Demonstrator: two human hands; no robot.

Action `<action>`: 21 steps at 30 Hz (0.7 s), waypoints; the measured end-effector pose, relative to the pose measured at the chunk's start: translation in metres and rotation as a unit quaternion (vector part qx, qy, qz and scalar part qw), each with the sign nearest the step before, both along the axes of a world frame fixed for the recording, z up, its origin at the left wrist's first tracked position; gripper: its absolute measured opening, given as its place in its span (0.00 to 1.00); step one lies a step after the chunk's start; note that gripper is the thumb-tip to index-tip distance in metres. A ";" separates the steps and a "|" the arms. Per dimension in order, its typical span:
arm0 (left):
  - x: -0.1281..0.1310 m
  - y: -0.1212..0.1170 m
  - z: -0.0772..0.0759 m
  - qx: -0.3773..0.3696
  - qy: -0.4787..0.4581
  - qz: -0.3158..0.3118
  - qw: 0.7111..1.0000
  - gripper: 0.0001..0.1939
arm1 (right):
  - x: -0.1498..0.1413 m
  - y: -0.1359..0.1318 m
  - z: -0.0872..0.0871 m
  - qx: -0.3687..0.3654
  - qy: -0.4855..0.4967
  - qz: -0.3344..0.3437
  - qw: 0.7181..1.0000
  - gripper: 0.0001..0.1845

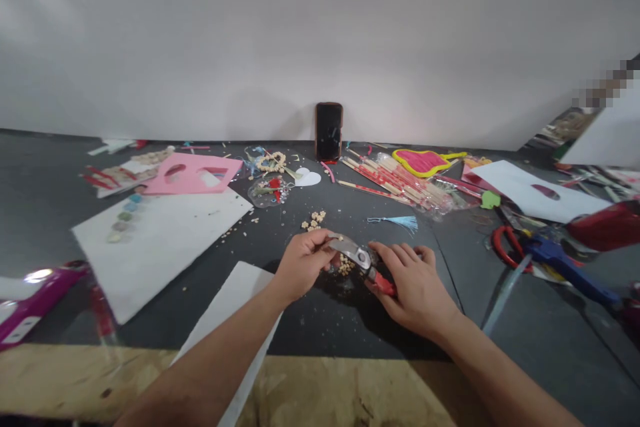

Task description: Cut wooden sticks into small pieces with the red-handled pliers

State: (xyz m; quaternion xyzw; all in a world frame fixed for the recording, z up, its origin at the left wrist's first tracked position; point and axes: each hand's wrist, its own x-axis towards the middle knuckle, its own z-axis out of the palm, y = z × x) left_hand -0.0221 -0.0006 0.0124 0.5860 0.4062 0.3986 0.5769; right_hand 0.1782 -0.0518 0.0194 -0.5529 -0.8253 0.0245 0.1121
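Observation:
My right hand (413,283) is wrapped round the red handles of a pair of pruning shears (357,255). Their metal jaws point left, toward my left hand (305,260). The left fingers and thumb are pinched together right at the jaws, around a tiny pale piece that is mostly hidden; I cannot make out its kind. Beneath the shears lies a heap of small wooden beads (345,265). Just beyond my left hand, several flower-shaped wooden pieces (314,219) rest on the dark tabletop. A light blue tassel (397,221) lies past my right hand.
A phone (329,131) leans against the wall. Wrapped chopsticks (395,180) and a pink-and-yellow craft piece (423,161) lie at back right. Red-handled scissors (507,250) and a blue-handled tool (570,267) are farther right. White sheets (165,247), pink card (193,175) and a purple glue gun (43,303) occupy the left.

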 end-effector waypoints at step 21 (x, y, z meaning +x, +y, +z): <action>0.002 -0.006 0.004 0.069 0.071 0.057 0.994 0.09 | -0.005 -0.002 0.003 -0.009 0.006 -0.025 1.000 0.18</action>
